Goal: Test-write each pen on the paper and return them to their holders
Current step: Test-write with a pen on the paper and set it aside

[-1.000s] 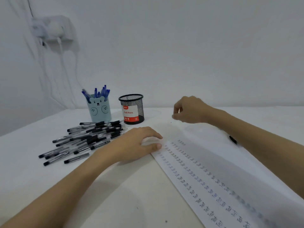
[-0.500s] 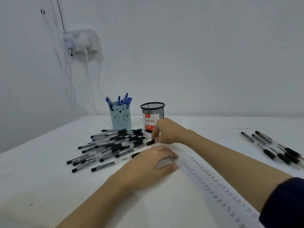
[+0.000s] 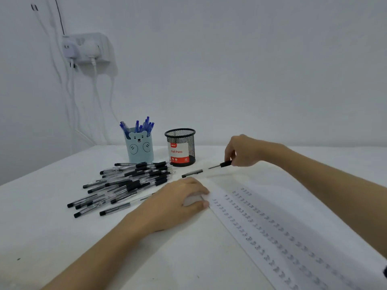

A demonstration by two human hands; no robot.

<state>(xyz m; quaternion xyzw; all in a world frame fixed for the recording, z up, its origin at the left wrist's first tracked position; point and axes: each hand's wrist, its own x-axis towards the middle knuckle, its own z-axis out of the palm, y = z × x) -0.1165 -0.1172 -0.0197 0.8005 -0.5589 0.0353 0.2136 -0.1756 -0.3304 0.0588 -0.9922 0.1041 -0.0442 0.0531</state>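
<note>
Right hand (image 3: 244,151) is gripping a black pen (image 3: 219,165); left hand (image 3: 180,203), fingers relaxed, is pressing the paper (image 3: 293,216) — rows written; the desk's pen pile (image 3: 125,183) is awaiting testing — mesh holder (image 3: 181,146) seemingly empty.

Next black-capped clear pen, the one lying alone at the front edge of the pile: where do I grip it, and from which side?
Probably pinch the clear barrel of that front black-capped clear pen at its middle, coming from above on the near side. It lies flat and apart from the pile of black-capped pens, its long side facing you, with bare white table in front.
</note>
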